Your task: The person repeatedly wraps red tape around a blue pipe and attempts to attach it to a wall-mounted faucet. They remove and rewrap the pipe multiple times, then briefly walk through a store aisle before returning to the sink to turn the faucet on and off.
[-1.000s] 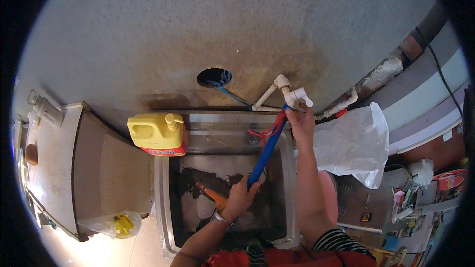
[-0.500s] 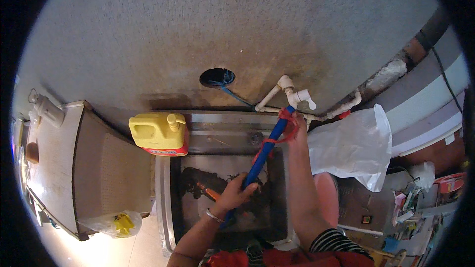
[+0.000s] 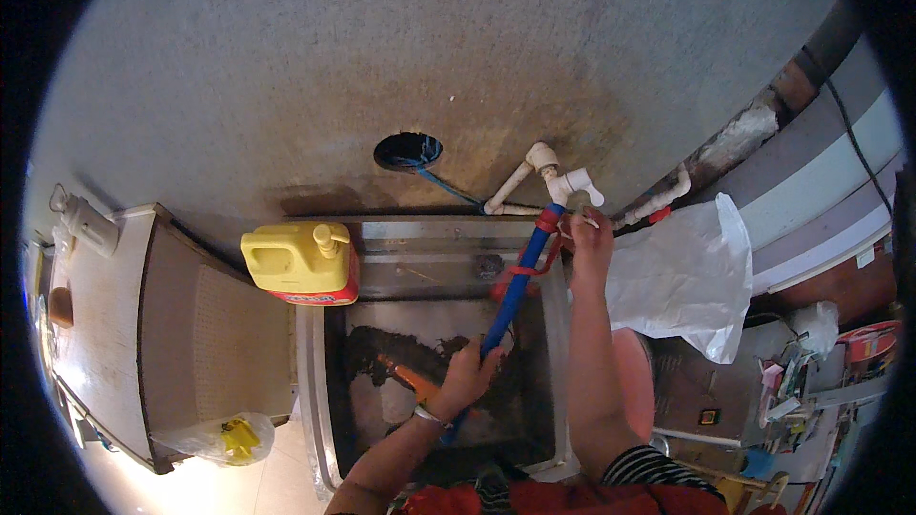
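Observation:
A blue hose [image 3: 509, 300] slants up from the metal sink [image 3: 315, 391] to the mouth of a white plastic tap [image 3: 573, 183] on the wall. My left hand [image 3: 465, 379], wearing a bracelet, is wrapped round the hose's lower part. Beside its upper end is my right hand [image 3: 589, 248], just below the tap, with fingers bent together. A red strip [image 3: 551, 256] winds round the top of the hose and runs to the right fingers, which pinch it. Inside the sink lie dark wet debris [image 3: 367, 348] and a long orange object [image 3: 408, 377], partly hidden by my left hand.
A yellow jug [image 3: 299, 262] stands at the sink's back left corner. To the left is a cabinet [image 3: 224, 343] with a plastic bag [image 3: 224, 439] beside it. Right of the sink are a white sack [image 3: 677, 277], a pink basin [image 3: 633, 386] and cluttered items. Pipes run along the wall.
My right hand has shifted slightly outward from the hose, and the red strip now sits bunched near the hose's top. My left hand keeps its hold, a little farther right.

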A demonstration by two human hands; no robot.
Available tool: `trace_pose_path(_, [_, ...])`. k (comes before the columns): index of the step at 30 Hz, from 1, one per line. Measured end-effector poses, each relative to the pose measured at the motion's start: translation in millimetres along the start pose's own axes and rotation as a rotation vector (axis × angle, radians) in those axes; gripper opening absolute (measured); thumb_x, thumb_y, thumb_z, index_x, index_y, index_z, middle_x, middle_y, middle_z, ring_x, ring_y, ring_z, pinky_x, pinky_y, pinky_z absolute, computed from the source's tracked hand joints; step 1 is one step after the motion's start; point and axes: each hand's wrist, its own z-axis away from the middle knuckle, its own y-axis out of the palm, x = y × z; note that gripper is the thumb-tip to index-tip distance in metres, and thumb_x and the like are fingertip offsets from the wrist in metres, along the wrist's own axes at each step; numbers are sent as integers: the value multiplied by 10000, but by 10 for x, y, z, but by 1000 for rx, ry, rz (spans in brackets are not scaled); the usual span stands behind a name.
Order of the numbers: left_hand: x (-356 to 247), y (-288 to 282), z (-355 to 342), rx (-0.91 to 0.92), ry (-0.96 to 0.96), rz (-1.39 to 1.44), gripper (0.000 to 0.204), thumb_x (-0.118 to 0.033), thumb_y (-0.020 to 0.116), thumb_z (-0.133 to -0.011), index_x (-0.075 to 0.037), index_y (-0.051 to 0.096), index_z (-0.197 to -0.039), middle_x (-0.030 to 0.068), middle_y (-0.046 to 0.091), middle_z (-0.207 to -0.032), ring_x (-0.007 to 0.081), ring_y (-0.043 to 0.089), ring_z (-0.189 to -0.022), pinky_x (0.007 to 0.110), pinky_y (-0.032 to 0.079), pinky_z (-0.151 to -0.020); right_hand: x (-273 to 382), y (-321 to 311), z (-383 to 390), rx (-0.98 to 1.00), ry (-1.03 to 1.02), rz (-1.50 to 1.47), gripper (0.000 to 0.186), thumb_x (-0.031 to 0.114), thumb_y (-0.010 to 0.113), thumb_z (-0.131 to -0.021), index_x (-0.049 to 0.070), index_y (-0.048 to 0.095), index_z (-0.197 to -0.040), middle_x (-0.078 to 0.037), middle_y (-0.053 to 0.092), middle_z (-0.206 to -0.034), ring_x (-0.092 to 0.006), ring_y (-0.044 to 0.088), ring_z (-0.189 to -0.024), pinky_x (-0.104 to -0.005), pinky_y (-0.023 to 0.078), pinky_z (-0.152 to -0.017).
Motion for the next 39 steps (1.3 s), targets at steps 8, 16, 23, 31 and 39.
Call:
trace_pose_path(8, [15, 131, -21, -465, 54, -627, 339, -325, 588, -816, -53, 477, -986, 125, 613, -713, 304, 618, -605, 395, 490, -497, -10, 305, -29, 21, -99, 140, 480, 154, 686, -773, -28, 436, -1139, -121, 629, -896, -183, 621, -757, -279, 484, -694])
trace_pose_path(16, [185, -288, -173, 429, -23, 783, 416, -423, 554, -849, -47, 500, -1019, 31, 514, -649, 127, 490, -484, 249, 397, -439, -515, 95, -179, 423, 299, -785, 547, 266, 636, -806, 8, 413, -1234, -83, 587, -1034, -237, 573, -945, -386, 477, -773])
trace_pose_path(23, [73, -250, -173, 438, -150, 749, 374, -413, 540, -863, -59, 506, -979, 0, 480, -602, 101, 451, -455, 226, 358, -402, -303, 55, -167, 506, 292, -705, 582, 266, 626, -816, 34, 365, -1281, -71, 567, -1053, -233, 578, -954, -379, 490, -789])
trace_pose_path(31, [-200, 53, 1, -487, 62, -652, 278, -300, 600, -812, -65, 509, -931, 147, 614, -686, 306, 612, -579, 379, 478, -487, 45, 152, -118, 137, -77, 320, 418, 103, 657, -778, -30, 472, -1129, -88, 607, -873, -153, 600, -768, -306, 516, -688])
trace_pose_path(39, [43, -57, -84, -135, 132, 6, 322, -291, 566, -857, -54, 504, -1067, 81, 596, -733, 180, 589, -632, 327, 479, -516, -100, 109, -205, 357, 232, -488, 374, 77, 640, -780, -41, 486, -1101, -129, 605, -894, -216, 608, -796, -344, 514, -723])
